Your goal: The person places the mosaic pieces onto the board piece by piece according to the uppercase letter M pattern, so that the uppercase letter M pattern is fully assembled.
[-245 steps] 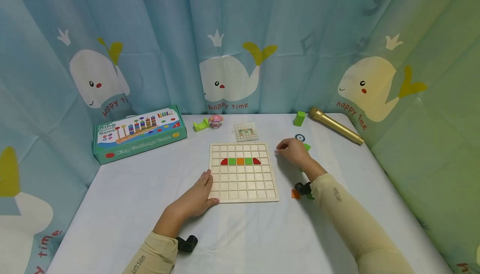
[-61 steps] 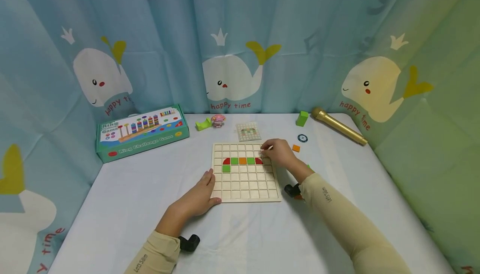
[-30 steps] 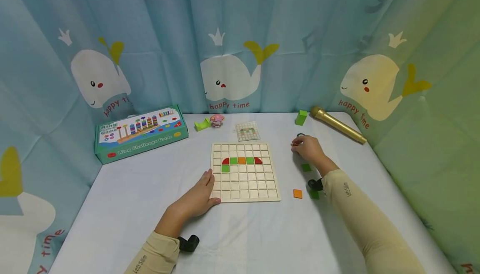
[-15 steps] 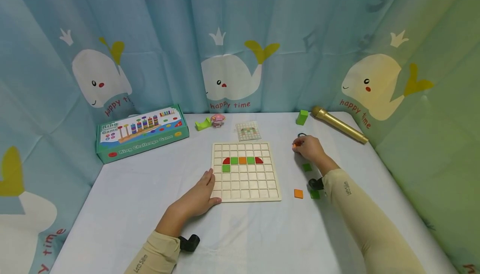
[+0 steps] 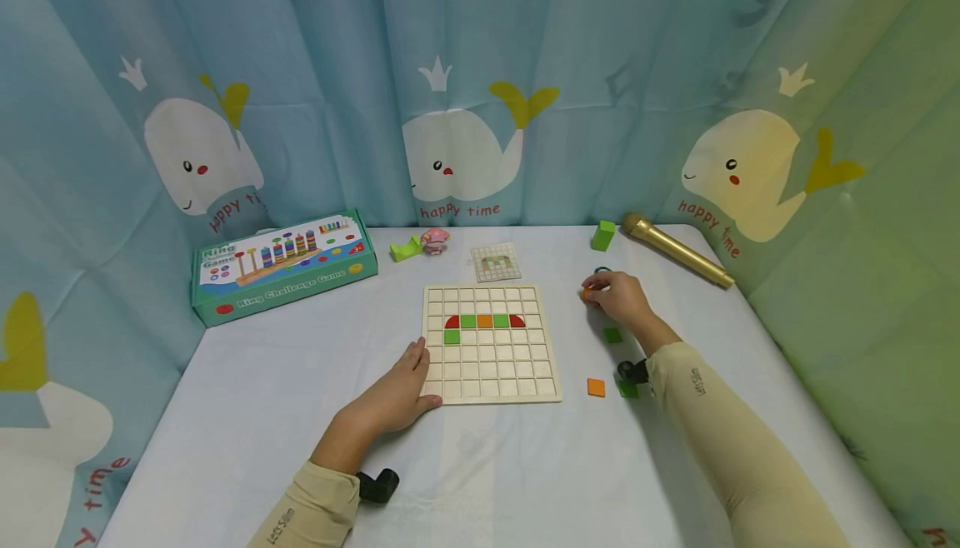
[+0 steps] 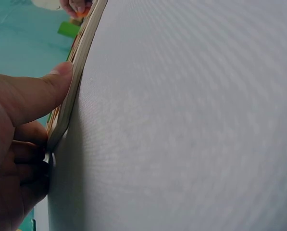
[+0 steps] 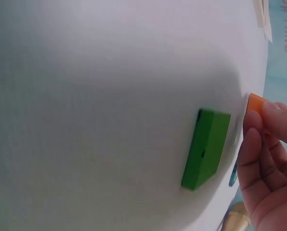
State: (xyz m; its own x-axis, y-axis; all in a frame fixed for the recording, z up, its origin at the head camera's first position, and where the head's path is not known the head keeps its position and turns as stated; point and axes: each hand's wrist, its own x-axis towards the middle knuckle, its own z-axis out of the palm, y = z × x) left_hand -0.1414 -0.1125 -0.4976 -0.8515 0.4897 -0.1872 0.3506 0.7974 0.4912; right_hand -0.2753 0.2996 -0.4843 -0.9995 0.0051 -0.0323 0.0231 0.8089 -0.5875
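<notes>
The wooden grid board lies in front of me with a row of red, green and orange pieces, plus a green tile below the row's left end. At the board's near left corner, my left hand rests straight fingers along the left edge and the thumb on the near edge. The left wrist view shows that thumb against the board's side. Right of the board, my right hand pinches an orange tile between thumb and fingertips, close over the table.
Loose green tiles and an orange tile lie right of the board. Behind are a pattern card, pink figurine, light-green curved piece, green block, gold microphone, round disc and game box.
A green tile has joined the board below the left red piece since the oldest frame. My right hand has moved right off the board and now pinches the orange tile. The left hand stays.
</notes>
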